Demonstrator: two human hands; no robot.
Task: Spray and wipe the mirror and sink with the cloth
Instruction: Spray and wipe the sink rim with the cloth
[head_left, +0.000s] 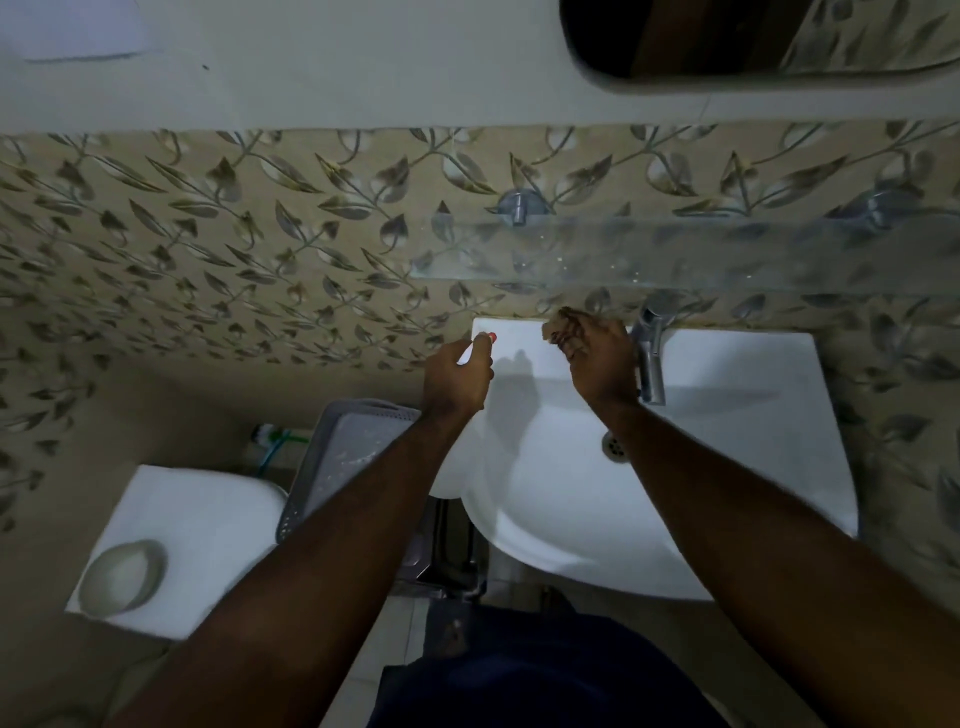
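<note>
Left hand (457, 376) grips a spray bottle (480, 344), mostly hidden but for its red tip; right hand (597, 358) bunches a brown cloth (563, 325) on the sink (727, 467) rim beside the tap (650, 358). The mirror (753, 36) is cut off above.

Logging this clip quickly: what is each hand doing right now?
Left hand: closed around a spray bottle.
Right hand: closed on the cloth at the sink back edge.

The bathroom is dim and bluish. The white sink (727, 374) is the brightest surface, with soft hand shadows falling across it. Wide-angle distortion bends the tiled wall (208, 249) at the edges, where detail turns blurry.
</note>
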